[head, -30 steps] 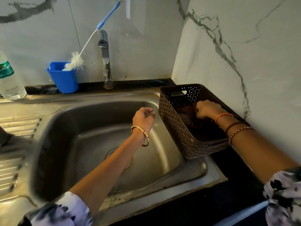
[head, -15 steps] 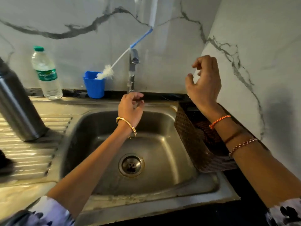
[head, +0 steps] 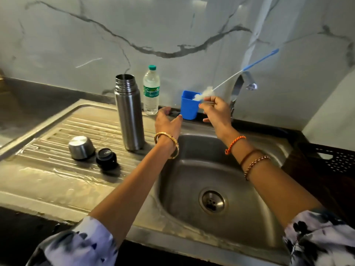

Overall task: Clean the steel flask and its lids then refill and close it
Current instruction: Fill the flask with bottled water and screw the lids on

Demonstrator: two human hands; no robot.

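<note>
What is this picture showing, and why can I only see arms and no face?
The camera sits on the person's head and looks down, so you see only their two arms. On the ribbed steel counter stands an open steel flask, with its steel cup lid and black stopper lying beside it. Behind are a water bottle and a blue cup holding a long brush. The left hand is open and empty. The right hand is curled near the brush; whether it holds anything is unclear.
</note>
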